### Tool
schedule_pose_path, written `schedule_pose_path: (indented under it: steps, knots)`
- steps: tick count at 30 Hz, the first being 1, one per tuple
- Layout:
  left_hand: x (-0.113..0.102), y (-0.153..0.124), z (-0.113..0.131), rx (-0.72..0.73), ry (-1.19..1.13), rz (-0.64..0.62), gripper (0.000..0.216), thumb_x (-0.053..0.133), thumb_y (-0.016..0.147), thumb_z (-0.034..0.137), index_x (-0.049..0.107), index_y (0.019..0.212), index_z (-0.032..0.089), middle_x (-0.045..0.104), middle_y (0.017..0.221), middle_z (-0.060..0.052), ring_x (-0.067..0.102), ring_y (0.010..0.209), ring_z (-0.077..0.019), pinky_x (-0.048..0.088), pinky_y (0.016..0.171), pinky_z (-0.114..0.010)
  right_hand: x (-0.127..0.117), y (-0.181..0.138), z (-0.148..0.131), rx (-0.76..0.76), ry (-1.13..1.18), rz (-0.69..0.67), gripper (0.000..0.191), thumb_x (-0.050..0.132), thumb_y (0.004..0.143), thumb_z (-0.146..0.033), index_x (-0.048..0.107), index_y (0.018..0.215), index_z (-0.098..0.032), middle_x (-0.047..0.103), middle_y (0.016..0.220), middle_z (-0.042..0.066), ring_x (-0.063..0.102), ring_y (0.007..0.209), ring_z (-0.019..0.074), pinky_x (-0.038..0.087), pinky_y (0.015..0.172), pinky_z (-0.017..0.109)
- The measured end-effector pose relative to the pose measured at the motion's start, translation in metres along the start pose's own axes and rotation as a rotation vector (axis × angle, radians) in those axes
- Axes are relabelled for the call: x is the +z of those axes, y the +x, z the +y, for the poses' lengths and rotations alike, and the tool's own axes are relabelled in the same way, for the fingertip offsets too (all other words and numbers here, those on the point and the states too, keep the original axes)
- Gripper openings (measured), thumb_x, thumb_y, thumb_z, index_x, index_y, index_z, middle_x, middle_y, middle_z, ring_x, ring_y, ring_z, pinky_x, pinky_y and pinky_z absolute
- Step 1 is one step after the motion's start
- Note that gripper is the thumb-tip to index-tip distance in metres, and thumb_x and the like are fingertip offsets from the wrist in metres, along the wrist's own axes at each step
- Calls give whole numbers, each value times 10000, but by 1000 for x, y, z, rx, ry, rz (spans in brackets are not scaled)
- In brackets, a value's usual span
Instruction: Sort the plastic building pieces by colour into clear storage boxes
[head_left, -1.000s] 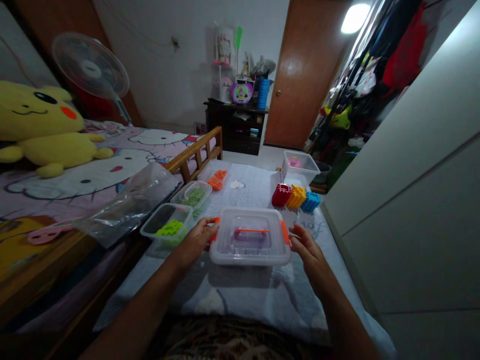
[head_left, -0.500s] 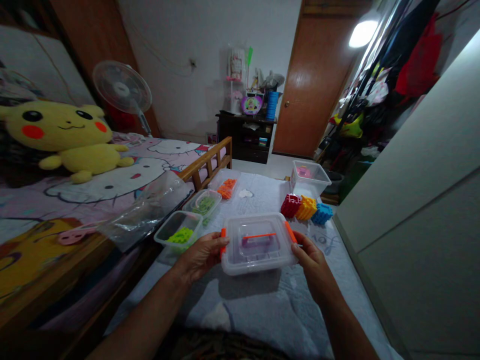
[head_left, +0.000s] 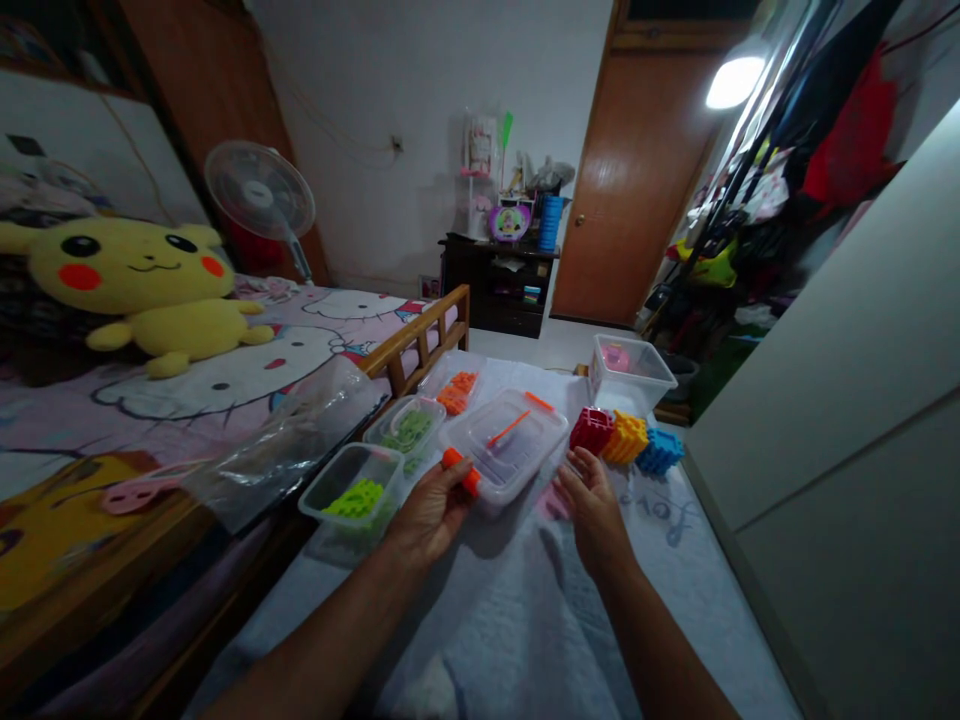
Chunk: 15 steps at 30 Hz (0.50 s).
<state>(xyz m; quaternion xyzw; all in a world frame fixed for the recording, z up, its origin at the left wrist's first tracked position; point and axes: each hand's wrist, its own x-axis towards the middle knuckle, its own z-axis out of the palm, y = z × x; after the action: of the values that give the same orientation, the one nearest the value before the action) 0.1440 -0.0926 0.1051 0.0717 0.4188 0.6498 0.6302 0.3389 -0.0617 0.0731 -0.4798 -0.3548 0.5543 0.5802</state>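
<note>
My left hand (head_left: pixel 433 512) grips a clear plastic lid (head_left: pixel 504 445) by its orange clip and holds it tilted above the white bedcover. An orange handle runs across the lid's top. My right hand (head_left: pixel 592 500) sits just right of the lid, fingers curled at the edge of a clear box that the lid mostly hides. Pink pieces (head_left: pixel 551 502) show beside that hand. Red (head_left: pixel 590 430), yellow (head_left: pixel 627 437) and blue (head_left: pixel 660 451) toothed blocks stand in a row just beyond my right hand.
Left of the lid stand open tubs of lime-green pieces (head_left: pixel 354 490), darker green pieces (head_left: pixel 407 428) and orange pieces (head_left: pixel 457 390). A clear bin (head_left: pixel 628 372) stands behind the blocks. A plastic bag (head_left: pixel 289 425), wooden bed rail (head_left: pixel 416 345), plush toy (head_left: pixel 142 285), fan and white wardrobe (head_left: pixel 840 400) surround the spot.
The lid, flat between both hands before, is now raised and swung left in my left hand. My right hand has let go of its clip and dropped lower.
</note>
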Motion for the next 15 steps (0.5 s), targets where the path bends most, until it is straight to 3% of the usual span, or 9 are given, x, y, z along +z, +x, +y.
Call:
schedule_pose_path:
  steps: [6,10,15]
  knots:
    - [37,41,-16,124,-141,-20,143,678,771,24,617,794,151,670,681,12,636,599,-104,547,618,-204,36,1,5,70,-52,-125,741,747,685,-570,476,1291,-240,442,1473,148,492,1298,307,466,995,452]
    - [59,78,-28,180,-247,59,196,724,690,22,573,717,145,636,598,27,610,528,-94,508,563,-197,56,22,1,-2,-40,-172,677,731,709,-552,502,1262,-235,540,1387,114,558,1218,275,468,984,417]
    - [81,115,-37,202,-258,97,260,784,609,80,541,668,153,611,546,46,584,478,-89,463,532,-202,67,58,1,-46,-52,-109,576,692,723,-483,521,1219,-246,613,1283,75,606,1120,235,493,913,364]
